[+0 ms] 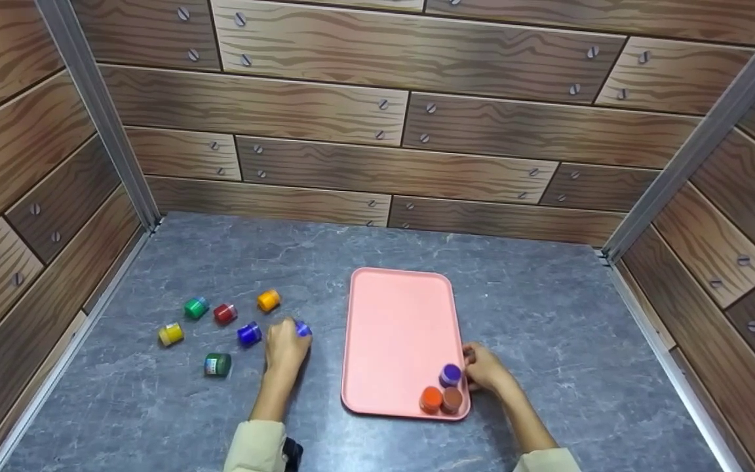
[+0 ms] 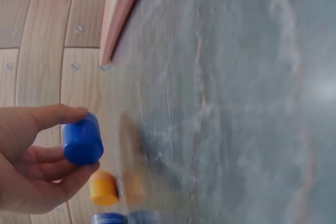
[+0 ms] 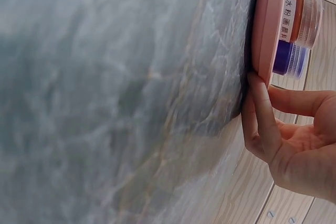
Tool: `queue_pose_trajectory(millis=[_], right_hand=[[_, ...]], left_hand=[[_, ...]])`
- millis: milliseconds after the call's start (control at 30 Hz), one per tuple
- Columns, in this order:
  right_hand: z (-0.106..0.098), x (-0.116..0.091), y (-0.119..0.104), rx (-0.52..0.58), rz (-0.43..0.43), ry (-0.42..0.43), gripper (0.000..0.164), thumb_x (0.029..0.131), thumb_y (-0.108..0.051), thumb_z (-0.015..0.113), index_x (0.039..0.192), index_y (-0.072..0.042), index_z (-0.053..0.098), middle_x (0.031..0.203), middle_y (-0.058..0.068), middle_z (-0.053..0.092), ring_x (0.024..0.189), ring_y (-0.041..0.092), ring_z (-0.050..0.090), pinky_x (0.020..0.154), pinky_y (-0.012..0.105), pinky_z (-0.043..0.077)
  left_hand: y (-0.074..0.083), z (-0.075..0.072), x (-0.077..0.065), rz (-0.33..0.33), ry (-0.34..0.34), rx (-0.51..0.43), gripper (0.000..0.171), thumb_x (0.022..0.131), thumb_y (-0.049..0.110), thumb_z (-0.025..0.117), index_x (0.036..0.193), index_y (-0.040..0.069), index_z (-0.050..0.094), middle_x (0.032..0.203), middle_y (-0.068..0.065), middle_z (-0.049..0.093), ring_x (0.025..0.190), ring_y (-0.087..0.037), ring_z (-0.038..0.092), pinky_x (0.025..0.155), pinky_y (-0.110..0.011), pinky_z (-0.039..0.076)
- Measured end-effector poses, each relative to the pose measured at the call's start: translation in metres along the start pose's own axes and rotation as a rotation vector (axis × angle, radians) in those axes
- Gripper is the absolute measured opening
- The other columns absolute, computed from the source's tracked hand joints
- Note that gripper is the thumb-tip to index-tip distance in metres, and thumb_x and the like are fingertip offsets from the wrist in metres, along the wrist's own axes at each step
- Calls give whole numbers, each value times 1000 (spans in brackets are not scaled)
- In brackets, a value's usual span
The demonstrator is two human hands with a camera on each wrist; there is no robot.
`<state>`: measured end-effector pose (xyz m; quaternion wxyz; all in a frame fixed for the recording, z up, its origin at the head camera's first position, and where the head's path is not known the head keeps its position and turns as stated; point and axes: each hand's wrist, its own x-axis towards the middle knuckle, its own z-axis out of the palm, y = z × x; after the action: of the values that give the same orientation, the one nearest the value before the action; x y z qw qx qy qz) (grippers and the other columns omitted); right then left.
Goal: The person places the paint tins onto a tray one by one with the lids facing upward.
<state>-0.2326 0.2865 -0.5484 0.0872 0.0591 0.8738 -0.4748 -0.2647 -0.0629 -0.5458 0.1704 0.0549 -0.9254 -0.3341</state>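
Note:
My left hand (image 1: 286,344) pinches a blue paint jar (image 2: 83,141) between thumb and fingers, held just off the tabletop. Most of that jar is hidden by the hand in the head view. To its right lies a pink tray (image 1: 404,328). At the tray's right edge, my right hand (image 1: 485,368) grips the rim with its fingertips. Three paint jars stand in the tray's near right corner: a purple jar (image 1: 450,375), an orange-red jar (image 1: 430,400) and a brown jar (image 1: 452,400).
Left of the left hand lie a blue jar (image 1: 249,334), an orange-yellow jar (image 1: 269,300), a red jar (image 1: 225,313), a green jar (image 1: 196,307), a yellow jar (image 1: 170,334) and a dark green jar (image 1: 217,364). Wood-patterned walls (image 1: 312,111) enclose the grey table (image 1: 535,301).

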Motion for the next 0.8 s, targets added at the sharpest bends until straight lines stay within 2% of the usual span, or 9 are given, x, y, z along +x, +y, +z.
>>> queue_pose_trajectory(millis=[233,567,800], right_hand=[[0,0,1,13,6,0,43,67,17,40,109,12,47,77,12,48,60,19,49,47,33,50],[2,0,3,10,15,6,45,67,17,39,111,11,47,77,11,47,59,18,49,46,30,49],[1,0,0,25,15,-13,44,67,17,40,110,12,46,78,13,48,61,20,50,49,35,51]], left_hand=[[15,-1,-17,35,11,-45,24,63,3,72,83,-4,61,78,-22,62,76,-40,56,71,-47,45],[36,-1,-36,86,37,-120,27,60,3,74,84,-1,62,81,-17,62,77,-34,55,70,-44,45],[49,-3,-48,104,15,-194,30,61,4,78,86,0,63,84,-16,63,78,-34,55,71,-45,45]])
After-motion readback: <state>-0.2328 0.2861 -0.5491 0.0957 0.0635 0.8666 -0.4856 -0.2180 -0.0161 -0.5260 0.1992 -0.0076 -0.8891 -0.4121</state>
